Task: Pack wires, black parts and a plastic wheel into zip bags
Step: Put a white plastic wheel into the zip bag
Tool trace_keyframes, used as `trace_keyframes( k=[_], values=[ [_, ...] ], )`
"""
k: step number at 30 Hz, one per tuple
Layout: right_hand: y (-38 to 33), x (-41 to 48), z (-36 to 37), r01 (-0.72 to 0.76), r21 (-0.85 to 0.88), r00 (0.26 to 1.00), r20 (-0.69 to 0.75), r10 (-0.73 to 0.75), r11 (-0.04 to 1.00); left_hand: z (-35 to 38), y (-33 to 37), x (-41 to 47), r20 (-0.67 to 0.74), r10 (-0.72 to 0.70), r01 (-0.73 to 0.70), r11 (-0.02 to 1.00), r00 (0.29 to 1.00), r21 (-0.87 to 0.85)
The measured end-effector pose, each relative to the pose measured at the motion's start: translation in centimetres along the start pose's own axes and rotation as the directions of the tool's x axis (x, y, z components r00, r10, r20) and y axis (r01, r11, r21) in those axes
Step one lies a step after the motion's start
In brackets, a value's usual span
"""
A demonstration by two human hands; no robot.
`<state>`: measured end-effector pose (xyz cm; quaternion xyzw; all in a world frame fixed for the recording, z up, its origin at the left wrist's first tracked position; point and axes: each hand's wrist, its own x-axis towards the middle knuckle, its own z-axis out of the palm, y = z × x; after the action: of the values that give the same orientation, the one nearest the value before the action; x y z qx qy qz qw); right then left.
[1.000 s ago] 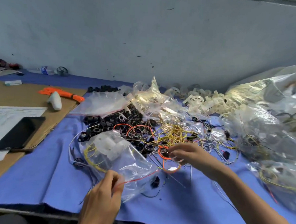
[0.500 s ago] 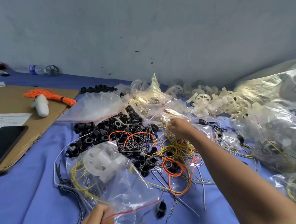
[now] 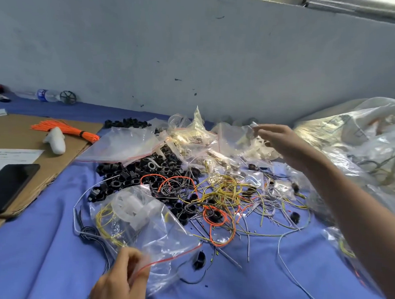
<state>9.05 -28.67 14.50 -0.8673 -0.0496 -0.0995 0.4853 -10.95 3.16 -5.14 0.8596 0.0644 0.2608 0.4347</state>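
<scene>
Our left hand (image 3: 121,280) pinched the part-filled zip bag (image 3: 147,222) at its mouth while our right hand (image 3: 281,142) hovered over the far clear bags (image 3: 227,137), grip unclear; next, we judged, came lifting 1 piece cleanly.

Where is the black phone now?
In the head view, the black phone lies far left on the brown cardboard, beside a printed sheet, left of the black parts.

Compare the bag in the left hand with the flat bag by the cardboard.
The held bag bulges with a white wheel and yellow wires; the flat bag looks empty. The left hand pinches the held bag; the flat bag lies unheld. Both are clear with red zips.
</scene>
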Motion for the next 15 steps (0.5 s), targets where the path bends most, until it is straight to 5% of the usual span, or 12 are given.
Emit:
trace_keyframes(
  k=[6,11,15],
  values=[
    [-0.7,-11.6,-0.5,-0.035,0.591,0.994,0.103,-0.033,0.806,-2.1,0.6,-0.8,0.09,0.112,-0.114,0.993,0.99,0.016],
    [-0.4,-20.3,2.9,-0.052,0.677,0.966,0.221,-0.135,0.734,-2.7,2.6,0.6,0.231,0.159,-0.19,0.974,0.96,0.122],
    [-1.0,-24.4,6.1,-0.014,0.7,0.953,0.225,-0.202,0.714,-2.8,3.4,2.6,0.211,0.12,-0.141,0.986,0.97,0.086]
  ],
)
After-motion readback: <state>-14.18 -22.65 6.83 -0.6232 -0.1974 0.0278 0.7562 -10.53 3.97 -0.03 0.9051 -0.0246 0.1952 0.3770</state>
